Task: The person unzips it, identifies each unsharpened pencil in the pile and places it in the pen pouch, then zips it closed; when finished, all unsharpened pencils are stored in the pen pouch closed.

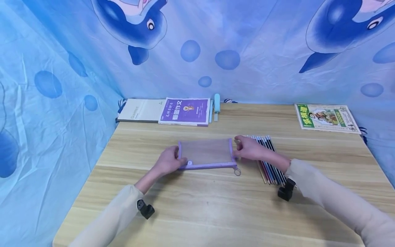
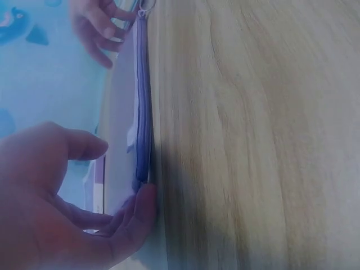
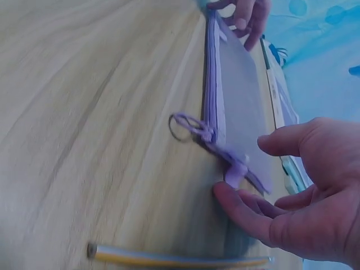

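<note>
Mesh pouch (image 1: 205,153) lies flat mid-surface (image 1: 216,206), zipper edge toward the person, pinned at both ends so it can't slide. Left hand (image 1: 169,161) pinches the left end, right hand (image 1: 248,148) pinches the right end by the ring pull (image 1: 237,171); forearms low, pencils (image 1: 270,161) under the right wrist

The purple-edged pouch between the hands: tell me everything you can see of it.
The pouch is a flat rectangle of see-through mesh bound in purple, with a purple zipper along its near edge and a ring pull at the right end. It looks zipped shut and empty. It lies flat on the wooden table, long side across. The left hand holds its left end, the right hand its right end, beside a row of coloured pencils.
</note>
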`<state>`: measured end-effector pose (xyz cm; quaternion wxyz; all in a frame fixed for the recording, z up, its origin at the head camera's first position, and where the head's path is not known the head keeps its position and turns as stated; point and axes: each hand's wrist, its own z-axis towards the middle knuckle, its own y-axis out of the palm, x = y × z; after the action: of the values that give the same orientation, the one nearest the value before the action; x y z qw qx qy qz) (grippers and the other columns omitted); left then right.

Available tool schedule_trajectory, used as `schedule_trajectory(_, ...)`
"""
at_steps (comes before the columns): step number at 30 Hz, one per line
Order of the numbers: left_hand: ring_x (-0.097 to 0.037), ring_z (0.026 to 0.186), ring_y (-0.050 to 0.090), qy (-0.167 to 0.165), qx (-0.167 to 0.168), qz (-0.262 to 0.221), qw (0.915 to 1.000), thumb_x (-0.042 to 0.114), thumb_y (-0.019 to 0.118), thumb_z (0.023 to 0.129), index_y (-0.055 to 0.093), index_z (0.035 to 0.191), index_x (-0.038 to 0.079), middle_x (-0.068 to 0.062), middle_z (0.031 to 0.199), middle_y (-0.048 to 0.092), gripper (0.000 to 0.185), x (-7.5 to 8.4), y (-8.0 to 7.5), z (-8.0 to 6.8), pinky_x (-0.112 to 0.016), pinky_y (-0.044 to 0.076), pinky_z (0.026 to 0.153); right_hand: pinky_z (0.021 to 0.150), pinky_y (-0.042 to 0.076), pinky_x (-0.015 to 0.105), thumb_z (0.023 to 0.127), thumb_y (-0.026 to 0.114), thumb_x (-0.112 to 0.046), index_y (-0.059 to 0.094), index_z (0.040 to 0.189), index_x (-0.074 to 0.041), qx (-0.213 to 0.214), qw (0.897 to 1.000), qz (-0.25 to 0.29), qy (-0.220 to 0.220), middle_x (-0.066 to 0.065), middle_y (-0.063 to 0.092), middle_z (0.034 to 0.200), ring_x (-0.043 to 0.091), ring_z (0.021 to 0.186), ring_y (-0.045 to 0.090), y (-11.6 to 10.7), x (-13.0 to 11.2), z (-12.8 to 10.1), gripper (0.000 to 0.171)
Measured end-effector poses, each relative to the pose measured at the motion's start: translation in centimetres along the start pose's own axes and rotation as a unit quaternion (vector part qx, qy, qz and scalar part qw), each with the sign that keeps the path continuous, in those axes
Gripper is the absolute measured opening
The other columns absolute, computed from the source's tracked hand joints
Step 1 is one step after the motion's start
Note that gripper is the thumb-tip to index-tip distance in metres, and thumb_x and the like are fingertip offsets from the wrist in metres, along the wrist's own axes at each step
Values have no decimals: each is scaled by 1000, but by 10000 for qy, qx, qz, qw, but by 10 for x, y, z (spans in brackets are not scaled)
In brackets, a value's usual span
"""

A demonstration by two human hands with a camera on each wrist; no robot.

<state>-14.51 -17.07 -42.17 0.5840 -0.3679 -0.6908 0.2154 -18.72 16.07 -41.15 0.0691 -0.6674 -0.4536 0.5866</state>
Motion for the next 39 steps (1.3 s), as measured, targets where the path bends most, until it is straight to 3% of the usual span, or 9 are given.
schedule_trajectory(5,-24,73,57,-27,76,100,9999,22,73,86,62,112,-5,-9,85,61,39,2,4,2,-36,52,66,65,60,35,86,73,-6,23,149,15,-29,9985,519,173,16,60,96,25,75,64,9,-2,6,82)
schedule_trajectory(12,-24,72,56,33,86,-24,10000,23,71,87,63,104,-1,-9,82,60,31,4,10,4,-36,51,66,73,61,35,87,66,6,23,151,10,23,9871,1517,501,22,56,107,29,88,64,9,3,8,78)
schedule_trajectory(19,-30,88,57,25,378,-24,9993,23,69,89,55,132,-8,-17,101,60,56,3,12,2,-44,53,80,82,59,39,84,62,12,18,152,11,-217,9630,2618,595,25,50,112,31,93,62,9,4,12,81)
schedule_trajectory(22,-36,100,55,82,817,392,9959,29,71,88,46,143,-8,-24,115,57,71,7,17,0,-51,52,88,83,59,39,86,61,12,17,153,10,-187,9587,2758,670,26,49,114,31,93,62,9,3,12,80)
schedule_trajectory(25,-42,107,54,752,1590,645,9823,29,74,85,47,141,-9,-27,116,56,73,18,33,-7,-54,51,91,83,59,39,87,61,12,17,153,10,-94,9578,2778,725,27,50,116,31,94,63,9,3,12,79)
schedule_trajectory(27,-38,101,57,1341,1934,520,9705,26,76,83,51,136,-9,-23,109,58,68,32,50,-16,-48,54,85,84,58,39,87,61,11,17,153,10,-50,9568,2808,750,27,50,116,30,94,63,9,3,12,79)
schedule_trajectory(30,-30,89,63,2080,1707,-231,9628,15,77,81,54,125,-10,-16,96,63,55,56,80,-34,-37,57,77,85,58,39,88,61,10,18,153,11,-13,9551,2869,745,27,52,116,29,93,63,12,4,14,78)
schedule_trajectory(34,-23,82,69,1919,1118,-1080,9690,13,77,82,52,121,-5,-14,96,68,49,80,111,-48,-29,58,73,85,58,39,89,61,9,19,152,11,94,9524,2937,808,29,54,117,29,92,64,14,2,14,76)
schedule_trajectory(39,-18,77,69,1643,1218,-1079,9729,18,79,81,47,126,3,-14,101,70,57,93,130,-47,-27,57,70,86,58,38,90,61,8,19,151,13,204,9472,3074,893,31,55,118,26,88,66,18,-1,11,75)
